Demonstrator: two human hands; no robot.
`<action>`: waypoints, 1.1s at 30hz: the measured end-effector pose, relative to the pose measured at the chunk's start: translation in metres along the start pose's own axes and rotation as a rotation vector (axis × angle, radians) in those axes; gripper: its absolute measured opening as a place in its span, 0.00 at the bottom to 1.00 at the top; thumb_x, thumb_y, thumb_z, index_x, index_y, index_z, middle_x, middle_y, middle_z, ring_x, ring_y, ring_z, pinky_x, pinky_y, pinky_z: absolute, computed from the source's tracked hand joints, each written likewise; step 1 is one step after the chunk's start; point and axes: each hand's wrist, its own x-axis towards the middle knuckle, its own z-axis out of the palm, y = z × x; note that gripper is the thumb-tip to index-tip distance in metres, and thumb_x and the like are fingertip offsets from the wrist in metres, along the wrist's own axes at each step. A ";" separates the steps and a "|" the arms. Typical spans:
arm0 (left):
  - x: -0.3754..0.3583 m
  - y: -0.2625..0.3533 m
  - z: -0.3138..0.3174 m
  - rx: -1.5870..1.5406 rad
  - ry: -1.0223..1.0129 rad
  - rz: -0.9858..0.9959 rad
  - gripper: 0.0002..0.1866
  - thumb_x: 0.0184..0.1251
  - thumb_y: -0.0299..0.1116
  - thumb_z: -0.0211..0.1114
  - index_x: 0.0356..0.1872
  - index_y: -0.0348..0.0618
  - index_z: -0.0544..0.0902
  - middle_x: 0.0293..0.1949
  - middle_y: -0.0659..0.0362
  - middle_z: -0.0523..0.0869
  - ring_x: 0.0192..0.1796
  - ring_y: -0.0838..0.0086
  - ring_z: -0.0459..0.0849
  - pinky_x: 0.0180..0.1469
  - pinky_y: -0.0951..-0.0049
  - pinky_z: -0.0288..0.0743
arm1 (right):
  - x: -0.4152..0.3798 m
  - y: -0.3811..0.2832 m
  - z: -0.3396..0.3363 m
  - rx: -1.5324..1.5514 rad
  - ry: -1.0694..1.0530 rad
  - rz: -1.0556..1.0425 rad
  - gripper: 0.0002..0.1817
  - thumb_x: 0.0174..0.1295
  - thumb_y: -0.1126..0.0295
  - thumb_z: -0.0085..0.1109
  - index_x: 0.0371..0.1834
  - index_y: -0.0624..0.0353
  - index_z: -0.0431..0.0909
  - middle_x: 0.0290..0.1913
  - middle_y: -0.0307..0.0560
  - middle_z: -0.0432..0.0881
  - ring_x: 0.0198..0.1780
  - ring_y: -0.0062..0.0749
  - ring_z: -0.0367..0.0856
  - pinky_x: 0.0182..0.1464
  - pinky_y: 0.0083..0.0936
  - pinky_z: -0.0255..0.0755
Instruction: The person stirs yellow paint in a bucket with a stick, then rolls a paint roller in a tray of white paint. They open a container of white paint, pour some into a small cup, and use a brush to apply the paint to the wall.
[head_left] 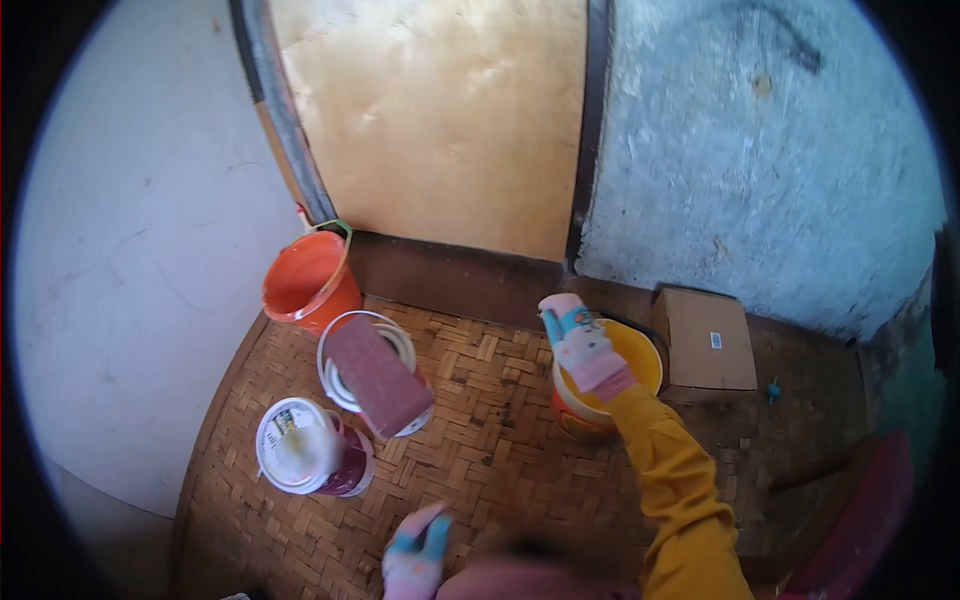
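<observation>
My right hand (580,342), in a patterned pink, white and blue glove, reaches over the near-left part of a yellow bucket (637,350). Its fingers look bent together; anything inside them is hidden. Low in the view, my left hand (413,557) wears a matching glove, with thumb and fingers apart and nothing visible between them. Up and left of it stands a dark red paint pail with a white lid (290,415). A pale blurred thing (312,452) shows in front of that lid. A reddish brick-shaped block (378,376) lies across another lidded pail (408,345).
An orange bucket (308,275) stands in the back left corner. Right of the yellow bucket, a cardboard box (708,340) rests against the wall. A small teal item (774,390) lies nearby. A dark red object (870,510) juts in at lower right, over the woven floor (490,400).
</observation>
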 end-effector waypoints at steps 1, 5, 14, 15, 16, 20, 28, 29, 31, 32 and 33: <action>0.016 -0.021 0.023 -0.145 -0.159 -0.349 0.15 0.63 0.34 0.59 0.49 0.42 0.77 0.35 0.57 0.83 0.33 0.77 0.82 0.35 0.82 0.73 | -0.005 0.015 -0.012 0.177 0.181 -0.131 0.19 0.60 0.71 0.53 0.55 0.55 0.66 0.50 0.48 0.71 0.44 0.40 0.76 0.47 0.33 0.70; 0.098 -0.035 0.135 0.143 -0.472 -0.182 0.21 0.65 0.41 0.55 0.55 0.42 0.71 0.37 0.54 0.82 0.38 0.71 0.82 0.43 0.75 0.73 | -0.029 0.049 -0.059 0.489 0.465 -0.075 0.17 0.64 0.76 0.46 0.57 0.58 0.65 0.43 0.43 0.72 0.35 0.25 0.75 0.40 0.19 0.71; 0.142 -0.043 0.214 0.340 -0.472 -0.348 0.23 0.62 0.45 0.56 0.53 0.42 0.72 0.39 0.52 0.80 0.40 0.62 0.79 0.44 0.67 0.71 | -0.044 0.072 -0.072 1.023 0.905 0.478 0.12 0.64 0.74 0.47 0.50 0.58 0.72 0.35 0.37 0.72 0.29 0.16 0.70 0.30 0.12 0.66; 0.137 -0.046 0.212 0.325 -0.434 -0.317 0.22 0.62 0.44 0.56 0.53 0.42 0.72 0.38 0.52 0.80 0.39 0.64 0.78 0.43 0.68 0.71 | -0.046 0.075 -0.066 1.075 0.860 0.429 0.10 0.63 0.72 0.48 0.47 0.58 0.73 0.31 0.36 0.72 0.28 0.15 0.69 0.28 0.11 0.64; 0.133 -0.050 0.210 0.312 -0.396 -0.284 0.21 0.62 0.43 0.56 0.52 0.42 0.73 0.37 0.53 0.79 0.38 0.65 0.78 0.43 0.68 0.71 | -0.046 0.076 -0.063 1.128 0.817 0.380 0.09 0.63 0.71 0.50 0.44 0.59 0.74 0.27 0.35 0.72 0.26 0.15 0.69 0.27 0.10 0.62; 0.118 -0.062 0.199 0.345 -0.397 -0.194 0.25 0.62 0.46 0.55 0.57 0.43 0.68 0.44 0.45 0.77 0.45 0.54 0.77 0.46 0.61 0.71 | -0.019 0.065 -0.040 1.149 0.872 0.250 0.06 0.63 0.67 0.51 0.31 0.57 0.72 0.20 0.34 0.71 0.19 0.14 0.63 0.19 0.13 0.54; 0.108 -0.053 0.175 -0.106 -0.180 -0.411 0.18 0.61 0.34 0.59 0.50 0.37 0.74 0.28 0.59 0.75 0.30 0.75 0.72 0.34 0.74 0.68 | -0.022 0.033 -0.018 1.182 0.560 0.309 0.14 0.67 0.59 0.45 0.25 0.53 0.70 0.14 0.33 0.67 0.13 0.15 0.60 0.15 0.15 0.51; 0.107 -0.056 0.171 -0.104 -0.171 -0.418 0.18 0.61 0.34 0.59 0.50 0.37 0.74 0.28 0.59 0.75 0.30 0.75 0.72 0.34 0.74 0.68 | -0.021 0.035 -0.025 1.209 0.528 0.359 0.16 0.67 0.58 0.45 0.23 0.52 0.70 0.12 0.32 0.66 0.11 0.15 0.59 0.14 0.15 0.51; 0.107 -0.062 0.165 -0.003 -0.166 -0.378 0.17 0.60 0.32 0.59 0.50 0.37 0.74 0.28 0.60 0.76 0.30 0.76 0.72 0.34 0.74 0.68 | -0.017 0.052 -0.027 1.202 0.527 0.335 0.16 0.67 0.58 0.45 0.23 0.52 0.70 0.12 0.32 0.66 0.12 0.15 0.60 0.14 0.15 0.51; 0.106 -0.063 0.164 -0.001 -0.160 -0.386 0.17 0.60 0.32 0.59 0.50 0.37 0.74 0.28 0.60 0.76 0.30 0.76 0.72 0.34 0.74 0.68 | -0.013 0.056 -0.026 1.189 0.534 0.310 0.16 0.67 0.58 0.45 0.23 0.53 0.70 0.13 0.33 0.67 0.12 0.15 0.61 0.14 0.15 0.50; 0.105 -0.064 0.163 -0.035 -0.144 -0.383 0.17 0.60 0.32 0.59 0.50 0.37 0.74 0.28 0.60 0.76 0.30 0.76 0.72 0.34 0.75 0.68 | -0.006 0.055 -0.025 1.240 0.560 0.321 0.15 0.67 0.59 0.45 0.24 0.53 0.70 0.14 0.32 0.68 0.12 0.15 0.61 0.14 0.15 0.51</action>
